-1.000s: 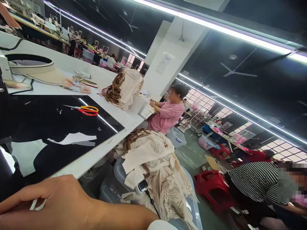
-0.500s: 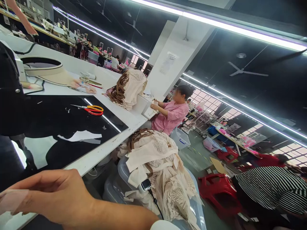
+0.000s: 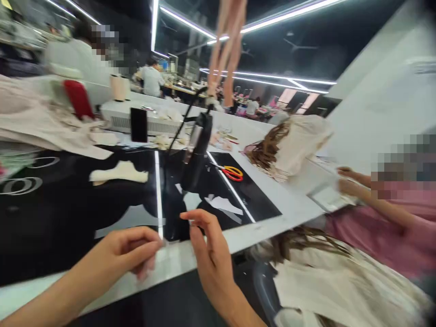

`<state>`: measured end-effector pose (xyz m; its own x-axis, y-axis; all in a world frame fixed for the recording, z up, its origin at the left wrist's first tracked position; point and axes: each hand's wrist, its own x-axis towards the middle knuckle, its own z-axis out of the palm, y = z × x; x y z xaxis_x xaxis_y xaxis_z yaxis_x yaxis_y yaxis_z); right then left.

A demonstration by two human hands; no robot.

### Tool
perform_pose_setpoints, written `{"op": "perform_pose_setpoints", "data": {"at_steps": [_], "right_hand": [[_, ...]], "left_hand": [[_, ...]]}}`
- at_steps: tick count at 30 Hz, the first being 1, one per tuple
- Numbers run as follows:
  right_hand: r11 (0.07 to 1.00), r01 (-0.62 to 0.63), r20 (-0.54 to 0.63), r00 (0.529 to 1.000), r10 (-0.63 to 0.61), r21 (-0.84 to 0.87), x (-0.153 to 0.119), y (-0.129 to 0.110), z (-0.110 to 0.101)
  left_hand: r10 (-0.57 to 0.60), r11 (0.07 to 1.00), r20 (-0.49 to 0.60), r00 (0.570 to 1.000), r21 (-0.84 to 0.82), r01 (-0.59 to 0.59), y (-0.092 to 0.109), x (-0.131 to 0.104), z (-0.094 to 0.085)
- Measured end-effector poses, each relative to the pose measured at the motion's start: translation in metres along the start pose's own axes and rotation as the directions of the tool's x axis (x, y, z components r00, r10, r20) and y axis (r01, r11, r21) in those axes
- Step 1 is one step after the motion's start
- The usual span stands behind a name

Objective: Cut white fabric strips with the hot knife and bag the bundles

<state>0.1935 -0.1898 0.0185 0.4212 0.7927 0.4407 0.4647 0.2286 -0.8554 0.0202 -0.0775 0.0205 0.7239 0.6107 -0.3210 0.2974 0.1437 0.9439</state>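
My left hand [image 3: 134,252] is over the table's front edge, its thumb and fingers pinched together; a faint pale bit shows at the fingertips, too blurred to name. To its right, my right hand [image 3: 213,254] has its thumb and index finger apart, and I see nothing held in it. The hands do not touch. Behind them, a black machine arm [image 3: 197,150] rises from the black work surface [image 3: 71,213]. A cream cut piece [image 3: 119,173] and a grey piece [image 3: 132,219] lie left of it, a white piece [image 3: 225,204] right of it.
Scissors [image 3: 231,173] with red and yellow handles lie at the right. Lace garments [image 3: 296,141] are piled behind them, with more [image 3: 340,281] at lower right. A person in pink [image 3: 384,218] works at the right. Beige fabric [image 3: 44,122] lies at the left.
The view has swung left, bringing the machine arm, left-hand fabric and my left hand into sight. My right hand held a pale translucent piece before; now its fingers are apart with no such piece visible.
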Motion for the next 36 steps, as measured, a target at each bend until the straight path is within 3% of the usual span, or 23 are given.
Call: {"op": "perform_pose_setpoints", "data": {"at_steps": [1, 3, 10, 17, 26, 32, 36], "right_hand": [[1.0, -0.026, 0.042, 0.999, 0.026, -0.009, 0.0, 0.004, 0.004], [0.997, -0.077, 0.079, 0.994, 0.076, 0.015, 0.001, 0.012, 0.012], [0.992, -0.099, 0.211, 0.974, 0.08, 0.08, -0.002, 0.024, 0.033], [0.994, -0.102, 0.359, 0.93, 0.08, 0.043, 0.018, 0.031, 0.038], [0.997, -0.02, 0.256, 0.966, 0.037, -0.069, 0.037, 0.035, 0.049], [0.991, 0.01, 0.312, 0.95, 0.033, -0.135, 0.046, 0.041, 0.052], [0.965, 0.172, 0.337, 0.937, -0.097, -0.198, 0.05, 0.046, 0.06]], "left_hand": [[-0.019, 0.999, 0.067, 0.998, -0.03, 0.022, 0.004, -0.003, -0.005], [0.003, 0.995, 0.08, 0.997, -0.104, 0.005, 0.008, -0.004, -0.01], [0.001, 0.983, 0.03, 1.0, -0.186, 0.005, 0.004, -0.003, -0.016], [0.008, 0.992, 0.0, 1.0, -0.123, -0.008, 0.016, 0.003, -0.028], [0.076, 0.967, 0.024, 0.997, -0.248, -0.068, 0.002, 0.017, -0.042], [0.097, 0.988, -0.149, 0.984, -0.102, -0.113, 0.001, 0.023, -0.05], [0.156, 0.972, -0.245, 0.957, 0.213, -0.104, 0.0, 0.022, -0.057]]}}
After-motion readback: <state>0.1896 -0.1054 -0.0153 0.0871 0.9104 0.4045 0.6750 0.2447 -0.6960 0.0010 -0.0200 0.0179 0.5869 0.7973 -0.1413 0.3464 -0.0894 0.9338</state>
